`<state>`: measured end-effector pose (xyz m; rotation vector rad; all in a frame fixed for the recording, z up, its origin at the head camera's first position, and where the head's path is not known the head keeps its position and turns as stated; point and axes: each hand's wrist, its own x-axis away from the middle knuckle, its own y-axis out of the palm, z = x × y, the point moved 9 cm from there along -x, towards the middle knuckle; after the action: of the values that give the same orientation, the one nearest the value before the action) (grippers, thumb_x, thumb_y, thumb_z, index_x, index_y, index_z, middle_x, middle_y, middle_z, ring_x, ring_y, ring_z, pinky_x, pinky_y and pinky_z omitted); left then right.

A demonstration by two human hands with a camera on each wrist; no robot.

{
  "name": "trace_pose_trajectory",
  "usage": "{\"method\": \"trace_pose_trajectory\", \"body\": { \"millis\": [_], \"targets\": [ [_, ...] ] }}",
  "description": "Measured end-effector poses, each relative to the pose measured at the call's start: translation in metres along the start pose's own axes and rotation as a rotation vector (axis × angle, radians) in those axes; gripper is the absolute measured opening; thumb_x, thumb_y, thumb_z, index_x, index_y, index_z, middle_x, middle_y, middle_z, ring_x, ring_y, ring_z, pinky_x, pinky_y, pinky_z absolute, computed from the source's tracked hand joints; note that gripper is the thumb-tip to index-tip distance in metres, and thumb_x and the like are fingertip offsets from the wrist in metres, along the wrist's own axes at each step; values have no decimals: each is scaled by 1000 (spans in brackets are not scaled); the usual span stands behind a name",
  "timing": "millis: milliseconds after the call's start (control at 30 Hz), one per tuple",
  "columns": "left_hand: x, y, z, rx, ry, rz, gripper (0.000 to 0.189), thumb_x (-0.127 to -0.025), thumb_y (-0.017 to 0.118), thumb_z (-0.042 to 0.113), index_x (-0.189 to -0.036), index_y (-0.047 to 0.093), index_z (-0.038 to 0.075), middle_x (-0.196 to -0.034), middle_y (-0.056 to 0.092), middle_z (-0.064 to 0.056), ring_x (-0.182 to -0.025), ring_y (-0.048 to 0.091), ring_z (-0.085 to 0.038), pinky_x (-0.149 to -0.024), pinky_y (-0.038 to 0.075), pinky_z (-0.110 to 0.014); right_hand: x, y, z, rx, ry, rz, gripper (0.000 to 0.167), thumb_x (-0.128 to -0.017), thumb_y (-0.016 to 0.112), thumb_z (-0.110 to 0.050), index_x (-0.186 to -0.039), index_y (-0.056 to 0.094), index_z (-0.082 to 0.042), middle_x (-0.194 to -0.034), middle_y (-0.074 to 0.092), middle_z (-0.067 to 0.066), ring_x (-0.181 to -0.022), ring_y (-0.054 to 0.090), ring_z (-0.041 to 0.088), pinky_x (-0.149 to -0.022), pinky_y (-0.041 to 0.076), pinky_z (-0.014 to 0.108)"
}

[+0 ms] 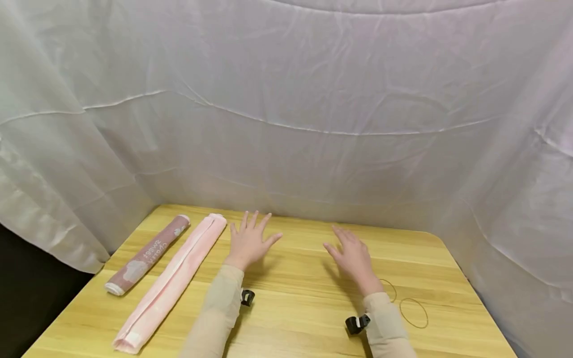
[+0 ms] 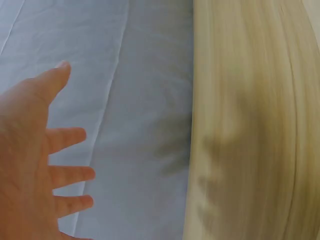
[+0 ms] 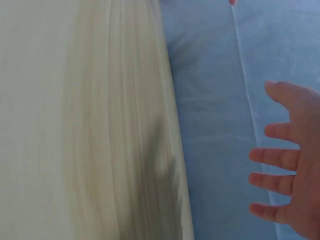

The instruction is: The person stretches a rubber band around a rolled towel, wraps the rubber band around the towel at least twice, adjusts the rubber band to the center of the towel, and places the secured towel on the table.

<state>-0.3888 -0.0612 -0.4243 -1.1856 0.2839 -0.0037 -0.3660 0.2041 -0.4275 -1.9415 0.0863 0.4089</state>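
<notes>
My left hand (image 1: 248,243) hovers above the table with its fingers spread and straight, holding nothing. Just left of it lies a long pink rolled towel (image 1: 172,286), its loose edge running along the roll. Farther left is a shorter mauve rolled towel (image 1: 147,256) with white shapes and lettering. To the right, my right hand (image 1: 353,256) also hangs over the wood, fingers extended and nothing in its grasp. Two thin tan loops like rubber bands lie by the right forearm; one band (image 1: 426,311) shows whole, the other band (image 1: 394,288) is partly hidden by the wrist.
A light wood-grain table (image 1: 300,308) spans the lower view. Pale cloth curtains (image 1: 313,164) hang around its back and sides. Small black devices, one a wrist camera (image 1: 356,324), are strapped to both sleeves.
</notes>
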Motion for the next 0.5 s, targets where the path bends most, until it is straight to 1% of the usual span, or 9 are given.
{"method": "trace_pose_trajectory", "body": {
  "millis": [133,200,267,400,500],
  "targets": [
    [1,-16,-8,12,14,97,72,-91,42,68,-150,37,26,-156,37,-10,-146,28,-38,-112,18,-71,3,-12,3,-35,-17,58,56,-95,56,-48,-140,52,-16,-137,59,13,-126,55,37,-106,42,56],
    [3,-23,-12,19,25,152,68,-92,43,66,-146,43,23,-150,45,-10,-139,39,-37,-110,26,-68,5,-18,5,-48,-16,82,52,-94,57,-46,-136,56,-15,-130,64,12,-120,59,36,-102,45,55],
    [5,-30,-17,31,28,199,64,-94,45,62,-143,48,22,-145,52,-9,-134,46,-35,-109,32,-64,9,-23,8,-59,-11,96,50,-94,59,-44,-133,58,-14,-125,67,13,-116,62,35,-99,47,54],
    [10,-41,-30,49,23,280,54,-95,50,55,-135,56,20,-134,61,-8,-125,54,-33,-106,38,-57,17,-33,16,-67,-6,112,46,-94,60,-41,-128,62,-10,-118,69,14,-112,63,37,-96,48,56],
    [15,-48,-40,46,10,321,50,-95,53,51,-131,60,17,-130,64,-10,-121,57,-34,-103,41,-56,24,-39,23,-69,-15,118,44,-94,61,-40,-126,63,-9,-116,70,14,-112,62,37,-95,48,56]
  ]
}}
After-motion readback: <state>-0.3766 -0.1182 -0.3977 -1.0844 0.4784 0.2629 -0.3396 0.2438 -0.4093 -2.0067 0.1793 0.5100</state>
